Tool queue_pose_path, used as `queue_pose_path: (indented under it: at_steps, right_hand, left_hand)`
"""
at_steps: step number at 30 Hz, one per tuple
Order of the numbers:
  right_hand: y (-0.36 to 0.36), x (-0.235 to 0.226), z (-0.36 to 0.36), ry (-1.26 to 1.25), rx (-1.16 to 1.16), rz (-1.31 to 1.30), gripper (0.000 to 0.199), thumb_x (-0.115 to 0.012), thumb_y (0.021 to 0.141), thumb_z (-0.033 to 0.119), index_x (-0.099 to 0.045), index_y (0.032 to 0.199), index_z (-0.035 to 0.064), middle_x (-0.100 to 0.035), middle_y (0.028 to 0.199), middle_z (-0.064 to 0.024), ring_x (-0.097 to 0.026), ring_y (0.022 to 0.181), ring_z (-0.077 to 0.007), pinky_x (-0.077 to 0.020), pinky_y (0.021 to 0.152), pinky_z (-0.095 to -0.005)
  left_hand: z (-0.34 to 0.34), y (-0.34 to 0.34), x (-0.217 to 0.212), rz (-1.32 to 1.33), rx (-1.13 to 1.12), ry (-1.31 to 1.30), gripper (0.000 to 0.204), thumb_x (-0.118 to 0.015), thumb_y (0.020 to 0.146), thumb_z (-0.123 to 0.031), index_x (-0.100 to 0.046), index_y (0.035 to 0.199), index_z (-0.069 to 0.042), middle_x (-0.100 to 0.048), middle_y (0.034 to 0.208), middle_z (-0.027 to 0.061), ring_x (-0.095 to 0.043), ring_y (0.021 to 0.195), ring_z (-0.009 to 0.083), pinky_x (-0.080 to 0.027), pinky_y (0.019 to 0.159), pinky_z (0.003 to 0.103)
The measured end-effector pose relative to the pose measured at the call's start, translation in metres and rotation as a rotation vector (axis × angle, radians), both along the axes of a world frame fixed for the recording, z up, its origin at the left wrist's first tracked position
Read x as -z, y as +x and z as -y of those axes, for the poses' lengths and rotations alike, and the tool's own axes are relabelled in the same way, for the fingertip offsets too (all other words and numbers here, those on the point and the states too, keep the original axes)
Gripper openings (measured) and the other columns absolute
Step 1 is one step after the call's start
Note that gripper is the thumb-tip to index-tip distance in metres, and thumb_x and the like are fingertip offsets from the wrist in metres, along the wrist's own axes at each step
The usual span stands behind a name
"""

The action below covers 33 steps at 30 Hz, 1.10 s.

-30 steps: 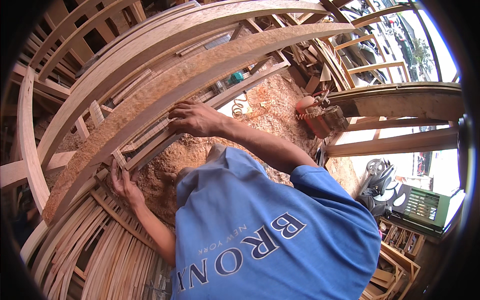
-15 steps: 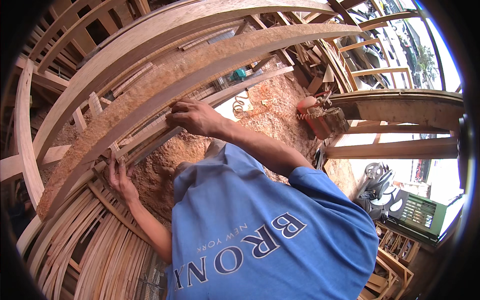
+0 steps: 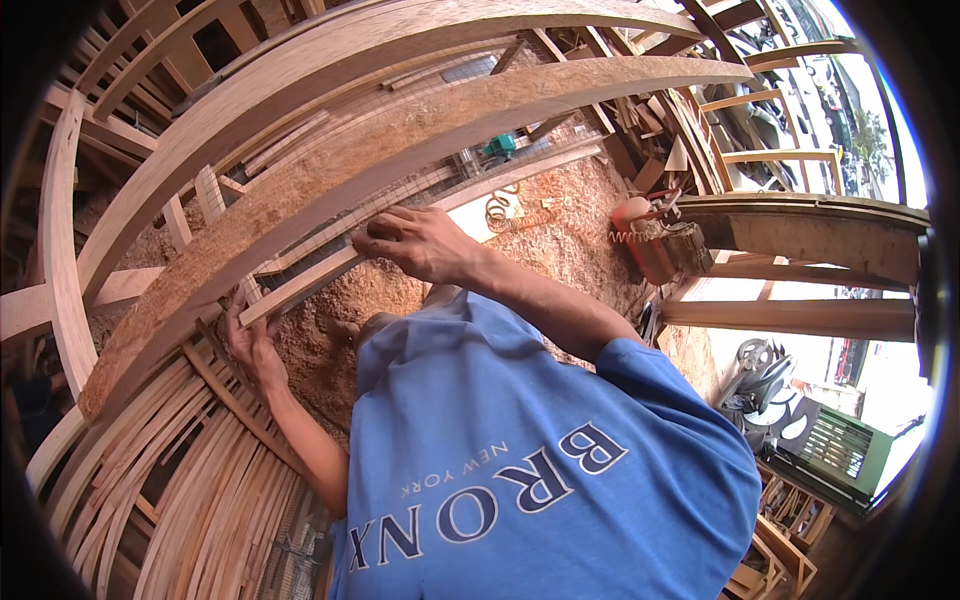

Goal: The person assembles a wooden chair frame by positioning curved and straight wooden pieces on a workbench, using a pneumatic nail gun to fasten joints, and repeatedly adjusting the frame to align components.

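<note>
Holding wooden strip (image 3: 300, 289) in right hand (image 3: 425, 242) below lower edge of curved beam (image 3: 390, 138), now swung farther off, so seemingly unfastened; touching its end with left hand (image 3: 256, 350), cannot tell if gripping.

Large, pale-outlined navy capital letters (image 3: 489, 507) are being displayed across a short-sleeved blue cloth shirt (image 3: 610, 520); smaller pale capitals (image 3: 455, 470) are being shown beside them.

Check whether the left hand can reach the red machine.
Probably not: the left hand is at one end of the wooden strip, off to the left; the red machine sits far right, with the right arm stretched across between.
</note>
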State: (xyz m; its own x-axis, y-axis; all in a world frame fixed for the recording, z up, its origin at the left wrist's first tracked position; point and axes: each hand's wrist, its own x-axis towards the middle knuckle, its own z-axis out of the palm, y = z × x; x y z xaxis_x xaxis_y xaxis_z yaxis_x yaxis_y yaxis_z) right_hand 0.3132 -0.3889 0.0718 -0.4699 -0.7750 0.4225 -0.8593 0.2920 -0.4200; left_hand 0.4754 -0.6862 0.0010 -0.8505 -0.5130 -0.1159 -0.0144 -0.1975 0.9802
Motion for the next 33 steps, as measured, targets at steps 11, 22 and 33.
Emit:
queue_pose_path:
  at_steps: [11, 22, 33]
  right_hand:
    - [0.009, -0.008, -0.015, 0.082, -0.028, -0.053, 0.049, -0.058, 0.088, 0.015, -0.06, 0.137, 0.0186, -0.06, 0.104, -0.0056, -0.058, 0.101, -0.023, -0.0481, 0.092, -0.0387]
    - [0.075, 0.007, -0.056, 0.082, -0.161, 0.437, 0.047, -0.064, 0.086, 0.01, -0.061, 0.134, 0.01, -0.061, 0.108, -0.0127, -0.061, 0.102, -0.0321, -0.0505, 0.09, -0.0428]
    - [0.125, 0.016, 0.209, -0.121, -0.618, 0.813, 0.051, -0.065, 0.093, 0.012, -0.049, 0.141, 0.0041, -0.061, 0.112, -0.0212, -0.062, 0.108, -0.0407, -0.0515, 0.091, -0.0457]
  left_hand:
    - [-0.007, -0.006, -0.013, 0.052, -0.025, -0.061, 0.041, -0.059, 0.101, -0.008, -0.051, 0.14, 0.002, -0.062, 0.132, 0.0208, -0.065, 0.118, 0.0241, -0.057, 0.093, 0.029]
    - [-0.044, 0.04, -0.02, 0.127, -0.273, -0.15, 0.045, -0.05, 0.107, -0.024, -0.044, 0.145, 0.0, -0.057, 0.136, 0.0168, -0.057, 0.124, 0.0233, -0.047, 0.103, 0.038]
    - [0.014, 0.118, -0.099, 0.107, -0.271, -0.332, 0.035, -0.065, 0.1, -0.011, -0.055, 0.126, 0.01, -0.06, 0.118, 0.0141, -0.062, 0.108, 0.0218, -0.051, 0.097, 0.032]
